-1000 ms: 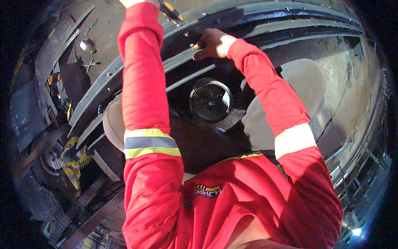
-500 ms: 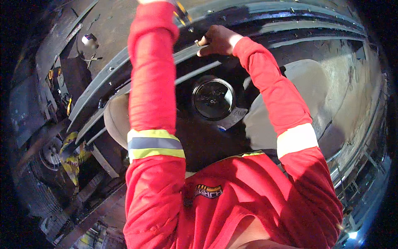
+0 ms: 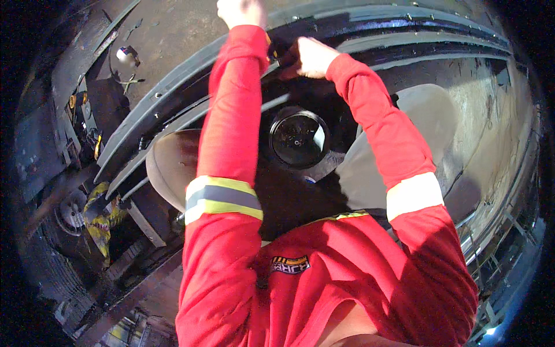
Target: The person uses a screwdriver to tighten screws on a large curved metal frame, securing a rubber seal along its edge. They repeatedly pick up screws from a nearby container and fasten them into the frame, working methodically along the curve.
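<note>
Far off, the left hand [image 3: 241, 13] is closed around 1 tool [image 3: 268, 40], mostly hidden. Right of it, the right hand [image 3: 313, 56] bends over 1 metal strip [image 3: 399, 38], its grip unclear; 1 bucket [image 3: 296, 137] sits nearer, between 2 knees [image 3: 425, 115].

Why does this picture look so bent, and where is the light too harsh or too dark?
Head view: fisheye distortion likely bows the long grey bars; corners go black; head view: glare bleaches the right sleeve's pale band; head view: shadow darkens part of the right hand.
</note>
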The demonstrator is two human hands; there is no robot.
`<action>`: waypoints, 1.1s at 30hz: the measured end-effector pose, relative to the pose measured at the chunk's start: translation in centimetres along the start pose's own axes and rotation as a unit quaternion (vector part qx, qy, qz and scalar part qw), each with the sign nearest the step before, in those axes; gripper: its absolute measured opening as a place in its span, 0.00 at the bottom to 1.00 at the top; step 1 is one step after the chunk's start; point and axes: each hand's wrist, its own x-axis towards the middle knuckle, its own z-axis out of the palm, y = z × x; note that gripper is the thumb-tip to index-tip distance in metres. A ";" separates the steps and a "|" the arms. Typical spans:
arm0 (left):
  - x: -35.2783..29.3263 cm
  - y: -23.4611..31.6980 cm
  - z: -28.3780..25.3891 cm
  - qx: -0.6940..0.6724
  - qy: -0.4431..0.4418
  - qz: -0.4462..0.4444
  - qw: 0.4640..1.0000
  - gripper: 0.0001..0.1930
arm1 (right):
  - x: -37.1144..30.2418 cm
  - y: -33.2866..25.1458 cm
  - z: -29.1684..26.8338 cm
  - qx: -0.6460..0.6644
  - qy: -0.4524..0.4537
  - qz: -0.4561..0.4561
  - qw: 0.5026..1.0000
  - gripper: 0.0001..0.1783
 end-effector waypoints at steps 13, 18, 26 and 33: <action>0.3 1.5 0.8 0.002 -0.102 -0.012 0.995 0.29 | 0.2 2.8 1.0 -0.020 0.052 0.000 0.998 0.23; 1.3 1.3 0.1 -0.098 -0.086 -0.087 0.988 0.26 | 0.4 1.9 0.8 -0.022 0.027 -0.013 0.999 0.24; 0.0 -0.8 0.7 0.016 -0.015 0.020 1.000 0.27 | -0.7 -1.4 -1.2 0.015 -0.019 0.019 1.000 0.25; 2.7 9.0 -2.6 -0.190 -0.054 -0.137 0.971 0.24 | -1.2 -2.0 -2.1 0.045 -0.038 0.002 0.998 0.24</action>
